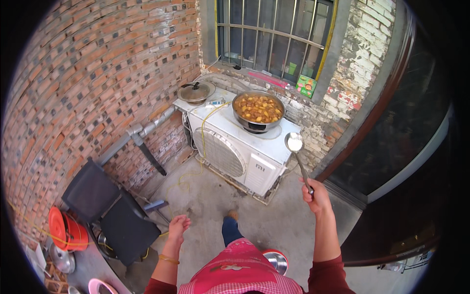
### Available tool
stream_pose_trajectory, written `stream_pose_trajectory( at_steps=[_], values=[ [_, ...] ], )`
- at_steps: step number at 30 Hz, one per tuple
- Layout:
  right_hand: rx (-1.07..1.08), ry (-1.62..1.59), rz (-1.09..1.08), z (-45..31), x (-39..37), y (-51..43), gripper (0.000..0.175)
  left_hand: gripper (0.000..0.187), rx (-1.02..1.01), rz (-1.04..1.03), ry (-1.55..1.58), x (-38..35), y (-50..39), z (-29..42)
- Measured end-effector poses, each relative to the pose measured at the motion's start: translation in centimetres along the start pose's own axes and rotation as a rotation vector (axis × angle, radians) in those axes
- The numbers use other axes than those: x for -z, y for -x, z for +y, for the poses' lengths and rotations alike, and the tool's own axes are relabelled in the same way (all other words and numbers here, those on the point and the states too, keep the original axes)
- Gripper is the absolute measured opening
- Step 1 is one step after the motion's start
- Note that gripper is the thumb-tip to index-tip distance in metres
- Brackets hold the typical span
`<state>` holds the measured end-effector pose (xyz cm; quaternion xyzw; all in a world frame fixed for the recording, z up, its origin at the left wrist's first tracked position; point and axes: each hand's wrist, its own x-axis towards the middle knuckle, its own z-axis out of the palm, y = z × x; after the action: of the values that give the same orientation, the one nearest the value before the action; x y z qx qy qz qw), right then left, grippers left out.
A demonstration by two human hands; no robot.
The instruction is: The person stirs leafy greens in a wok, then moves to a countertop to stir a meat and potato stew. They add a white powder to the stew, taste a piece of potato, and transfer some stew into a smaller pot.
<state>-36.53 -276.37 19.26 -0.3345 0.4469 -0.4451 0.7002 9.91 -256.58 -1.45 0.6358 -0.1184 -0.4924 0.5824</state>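
Observation:
My right hand (316, 195) grips the handle of a metal ladle (303, 169). White stuff, too bright to make out, lies in the bowl of the ladle, which is held up near the right end of a white air-conditioner outdoor unit (224, 121). On top of that unit stands a wide steel pot (240, 117) full of a brown stew with chunks that look like potato (259, 108). My left hand (179, 226) hangs over the concrete floor with its fingers loosely curled, holding nothing.
A lidded pan (195, 93) stands at the unit's far left. A yellow cord (202, 147) runs down to the floor. A black chair (128, 220) and a red bucket (75, 231) are at left. A steel basin (277, 261) sits beside me; a dark door (396, 110) is at right.

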Motion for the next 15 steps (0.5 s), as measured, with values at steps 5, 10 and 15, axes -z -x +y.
stream_pose_trajectory(
  at_steps=[5, 10, 15],
  values=[
    [-0.029, 0.047, 0.028, -3.2, -3.9, -18.1, 0.027, 0.018, 0.106, -0.036, 0.130, -5.7, -11.1, 4.4],
    [-0.101, 0.166, 0.137, -4.4, -6.2, -32.0, 0.025, 0.021, 0.237, 0.142, 0.118, -5.4, -18.4, 9.0],
    [-0.116, 0.641, 0.280, -3.7, -6.0, -38.3, 0.018, 0.023, 0.209, 0.212, 0.163, -4.7, -25.6, 12.0]
  ],
)
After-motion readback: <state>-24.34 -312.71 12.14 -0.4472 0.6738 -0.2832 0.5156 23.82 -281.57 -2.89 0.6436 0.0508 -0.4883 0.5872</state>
